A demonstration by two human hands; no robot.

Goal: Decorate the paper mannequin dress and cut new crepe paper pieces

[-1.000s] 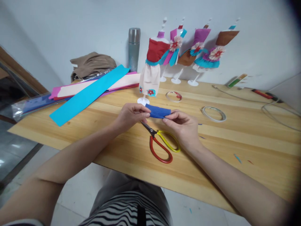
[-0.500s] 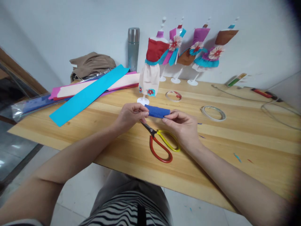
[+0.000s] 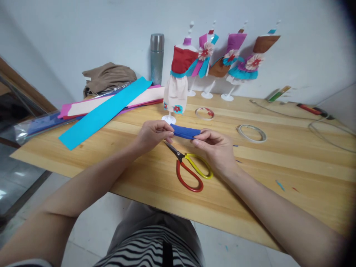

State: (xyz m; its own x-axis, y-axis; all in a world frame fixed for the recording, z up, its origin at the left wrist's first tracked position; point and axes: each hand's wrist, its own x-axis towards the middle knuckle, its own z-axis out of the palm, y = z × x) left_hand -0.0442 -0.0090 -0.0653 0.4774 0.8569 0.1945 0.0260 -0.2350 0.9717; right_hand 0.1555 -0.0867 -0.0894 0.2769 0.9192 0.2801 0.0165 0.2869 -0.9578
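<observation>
A short, folded strip of blue crepe paper (image 3: 185, 132) is stretched between my two hands above the table. My left hand (image 3: 154, 135) pinches its left end between thumb and fingertips. The right end is pinched by my right hand (image 3: 217, 146), fingers curled over it. Just below the strip lies a pair of scissors (image 3: 179, 155) with one red and one yellow handle, blades pointing toward my left hand. Behind my hands stands a small white mannequin (image 3: 180, 74) dressed in a red top and a pale skirt with flowers at the hem.
Crepe paper strips, a turquoise one (image 3: 105, 113) on top, lie at left near a brown cloth (image 3: 109, 76). A steel flask (image 3: 157, 59) and several dressed mannequins (image 3: 232, 55) stand by the wall. Two tape rolls (image 3: 251, 133), a cable (image 3: 289, 116) and a red-handled tool (image 3: 308, 109) lie at right.
Both hands keep their pinch on the blue strip, which has tilted slightly and shows a fold line along its length. The whole view has shifted very slightly.
</observation>
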